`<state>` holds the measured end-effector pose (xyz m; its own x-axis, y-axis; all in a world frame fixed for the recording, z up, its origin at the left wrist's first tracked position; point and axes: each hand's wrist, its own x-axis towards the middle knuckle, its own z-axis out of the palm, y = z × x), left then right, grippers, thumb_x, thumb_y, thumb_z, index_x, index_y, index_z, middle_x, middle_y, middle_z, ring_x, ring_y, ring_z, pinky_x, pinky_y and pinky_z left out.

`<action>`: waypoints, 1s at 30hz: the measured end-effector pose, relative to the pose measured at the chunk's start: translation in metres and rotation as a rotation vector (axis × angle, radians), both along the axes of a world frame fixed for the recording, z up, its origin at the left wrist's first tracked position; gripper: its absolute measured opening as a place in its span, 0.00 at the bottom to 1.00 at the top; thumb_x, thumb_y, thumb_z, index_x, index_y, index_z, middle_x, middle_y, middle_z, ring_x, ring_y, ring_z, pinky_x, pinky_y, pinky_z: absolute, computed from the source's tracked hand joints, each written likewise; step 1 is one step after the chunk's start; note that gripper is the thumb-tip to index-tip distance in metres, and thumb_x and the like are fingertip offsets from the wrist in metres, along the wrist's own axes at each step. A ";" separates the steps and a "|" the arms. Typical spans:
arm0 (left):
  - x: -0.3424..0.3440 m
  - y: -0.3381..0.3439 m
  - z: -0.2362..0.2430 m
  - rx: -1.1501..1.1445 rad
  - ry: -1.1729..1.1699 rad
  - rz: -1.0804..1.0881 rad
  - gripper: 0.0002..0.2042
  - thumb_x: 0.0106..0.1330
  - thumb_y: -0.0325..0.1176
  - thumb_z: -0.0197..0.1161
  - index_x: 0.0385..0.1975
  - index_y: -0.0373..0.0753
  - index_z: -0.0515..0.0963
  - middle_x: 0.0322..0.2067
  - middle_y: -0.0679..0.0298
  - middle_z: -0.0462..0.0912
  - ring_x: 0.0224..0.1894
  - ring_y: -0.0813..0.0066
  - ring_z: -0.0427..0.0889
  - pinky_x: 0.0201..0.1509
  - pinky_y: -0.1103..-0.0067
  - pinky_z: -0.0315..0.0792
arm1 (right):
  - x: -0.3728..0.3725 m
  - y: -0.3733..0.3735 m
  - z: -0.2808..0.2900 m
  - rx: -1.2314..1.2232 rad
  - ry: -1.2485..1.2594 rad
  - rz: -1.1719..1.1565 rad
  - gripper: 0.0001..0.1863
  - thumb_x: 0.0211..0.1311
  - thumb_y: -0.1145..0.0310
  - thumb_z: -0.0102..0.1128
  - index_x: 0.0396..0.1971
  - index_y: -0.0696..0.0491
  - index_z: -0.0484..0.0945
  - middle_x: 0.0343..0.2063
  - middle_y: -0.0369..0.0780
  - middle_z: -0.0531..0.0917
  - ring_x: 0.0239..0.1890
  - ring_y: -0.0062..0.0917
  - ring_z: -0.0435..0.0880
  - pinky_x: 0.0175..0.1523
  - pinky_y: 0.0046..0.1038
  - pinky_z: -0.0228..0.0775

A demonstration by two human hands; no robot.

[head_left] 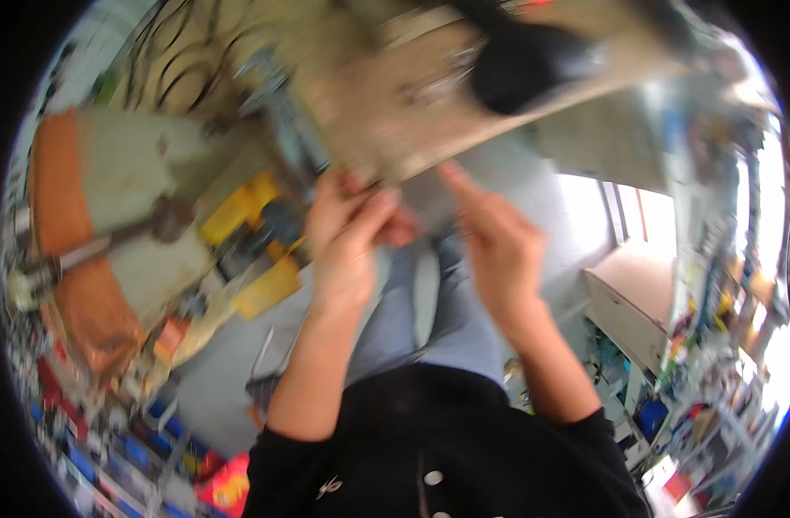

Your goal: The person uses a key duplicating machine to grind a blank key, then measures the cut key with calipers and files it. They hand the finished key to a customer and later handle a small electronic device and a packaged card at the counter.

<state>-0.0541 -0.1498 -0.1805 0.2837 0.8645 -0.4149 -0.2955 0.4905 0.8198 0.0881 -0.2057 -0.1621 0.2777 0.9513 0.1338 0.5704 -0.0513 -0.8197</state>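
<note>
My left hand (347,229) is at the near edge of the workbench (352,95), thumb and fingers pinched together. Whatever lies between those fingertips is too small and blurred to make out. At the same edge, to the right, my right hand (503,246) has its index finger stretched toward the bench rim, the other fingers loosely bent. Nothing shows in it. A long grey metal tool (287,121) lies just beyond my left hand. Farther off, a black rounded object (529,65) rests on the bench beside some blurred small metal pieces (434,86).
Dark cables (192,65) curl at the back left. A yellow-and-black machine part (248,216) stands left of my left hand, near a metal rod (110,242) and an orange-edged surface (63,190). At right is a cabinet (632,302); cluttered shelves (732,319) stand beyond.
</note>
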 end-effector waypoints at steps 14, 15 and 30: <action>0.006 -0.021 0.021 -0.067 0.093 0.081 0.07 0.63 0.29 0.54 0.38 0.35 0.70 0.26 0.60 0.78 0.25 0.77 0.78 0.33 0.81 0.76 | 0.236 0.081 0.010 0.022 0.086 -0.549 0.16 0.52 0.73 0.50 0.41 0.61 0.76 0.26 0.42 0.83 0.30 0.22 0.81 0.36 0.22 0.70; 0.010 -0.022 0.021 -0.058 0.087 0.074 0.07 0.63 0.30 0.54 0.38 0.35 0.70 0.26 0.60 0.78 0.25 0.77 0.78 0.33 0.81 0.76 | 0.244 0.101 0.011 0.003 0.038 -0.572 0.16 0.51 0.73 0.52 0.41 0.63 0.75 0.28 0.45 0.83 0.32 0.25 0.82 0.37 0.24 0.71; 0.076 -0.029 0.037 -0.072 0.239 0.167 0.06 0.64 0.29 0.52 0.38 0.38 0.71 0.24 0.61 0.78 0.23 0.78 0.77 0.31 0.81 0.76 | 0.322 0.094 0.037 0.217 -0.200 -0.440 0.19 0.47 0.69 0.63 0.43 0.52 0.72 0.41 0.41 0.72 0.39 0.38 0.75 0.41 0.34 0.69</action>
<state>0.0222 -0.1789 -0.1431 0.0265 0.8569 -0.5147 -0.1799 0.5106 0.8408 0.4104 -0.1120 -0.1254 0.5933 0.6950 0.4062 0.6797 -0.1622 -0.7154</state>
